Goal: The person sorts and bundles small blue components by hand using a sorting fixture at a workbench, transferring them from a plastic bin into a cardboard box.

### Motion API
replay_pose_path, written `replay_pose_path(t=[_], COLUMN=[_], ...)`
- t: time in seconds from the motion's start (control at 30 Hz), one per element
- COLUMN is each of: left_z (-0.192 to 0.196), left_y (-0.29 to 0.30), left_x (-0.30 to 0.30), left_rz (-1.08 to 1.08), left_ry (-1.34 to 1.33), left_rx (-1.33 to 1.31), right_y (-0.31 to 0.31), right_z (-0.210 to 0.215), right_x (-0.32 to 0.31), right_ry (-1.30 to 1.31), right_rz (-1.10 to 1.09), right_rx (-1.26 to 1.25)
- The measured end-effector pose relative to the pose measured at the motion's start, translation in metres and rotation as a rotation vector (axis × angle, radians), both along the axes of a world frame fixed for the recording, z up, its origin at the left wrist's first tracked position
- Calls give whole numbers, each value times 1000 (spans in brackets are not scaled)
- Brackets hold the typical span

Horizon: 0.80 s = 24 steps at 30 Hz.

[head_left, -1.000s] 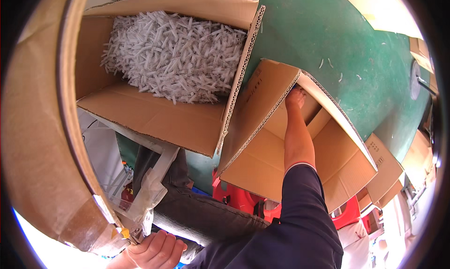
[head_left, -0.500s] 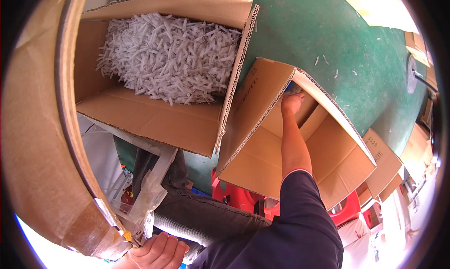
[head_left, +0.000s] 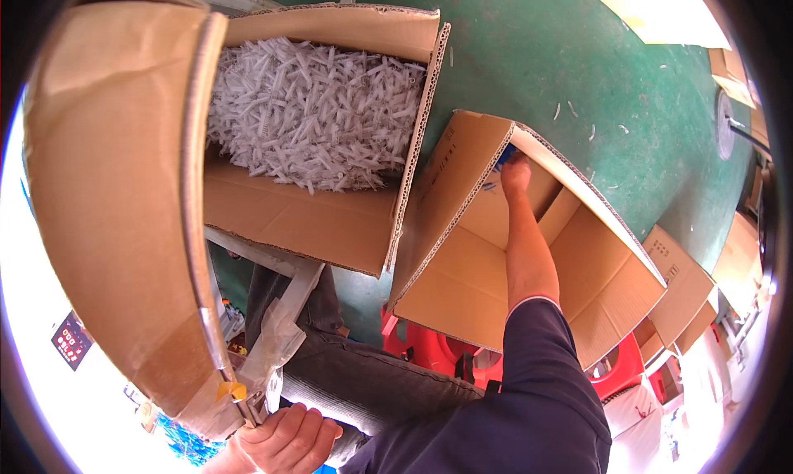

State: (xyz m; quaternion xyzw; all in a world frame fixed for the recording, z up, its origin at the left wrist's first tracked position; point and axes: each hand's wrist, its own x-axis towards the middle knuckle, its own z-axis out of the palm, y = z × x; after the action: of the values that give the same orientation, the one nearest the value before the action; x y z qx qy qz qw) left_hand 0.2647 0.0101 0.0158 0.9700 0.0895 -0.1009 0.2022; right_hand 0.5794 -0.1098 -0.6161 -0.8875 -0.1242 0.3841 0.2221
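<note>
My right hand [head_left: 516, 174] reaches deep into a tall open cardboard box [head_left: 462, 291] at the centre right. It looks closed near the far inner corner, beside something blue [head_left: 505, 156]; its fingertips and whatever they hold are hidden. At the lower left, my left hand [head_left: 293, 439] has its fingers curled at the lower end of a large brown cardboard box [head_left: 124, 193], by a bit of yellow tape [head_left: 231, 391]. Between the two, a wide open carton [head_left: 306, 226] lies tilted, holding a heap of small clear plastic tubes [head_left: 318, 115].
Red plastic stools [head_left: 425, 346] stand behind the tall box. A folded carton [head_left: 673, 272] leans on its right. Beyond lies a green floor [head_left: 562, 53] with a few stray pieces. A metal frame [head_left: 297, 296] supports the carton of tubes. A small display [head_left: 72, 340] shows at far left.
The large cardboard box at left has shifted right in view, covering part of the tube carton. My right hand stays in the tall box; the clear material seen by it no longer shows.
</note>
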Motion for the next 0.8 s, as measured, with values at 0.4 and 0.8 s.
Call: replay_pose_path(t=[0.4,0.8], left_z=[-14,-6], left_y=[-15,-23], left_x=[-21,-18], left_rz=[92,215], left_ry=[-153,-299], left_rx=[98,57], right_y=[-5,-55], right_z=[55,231], right_x=[40,1], right_ry=[-143,336], right_rz=[116,-203], right_rx=[0,456])
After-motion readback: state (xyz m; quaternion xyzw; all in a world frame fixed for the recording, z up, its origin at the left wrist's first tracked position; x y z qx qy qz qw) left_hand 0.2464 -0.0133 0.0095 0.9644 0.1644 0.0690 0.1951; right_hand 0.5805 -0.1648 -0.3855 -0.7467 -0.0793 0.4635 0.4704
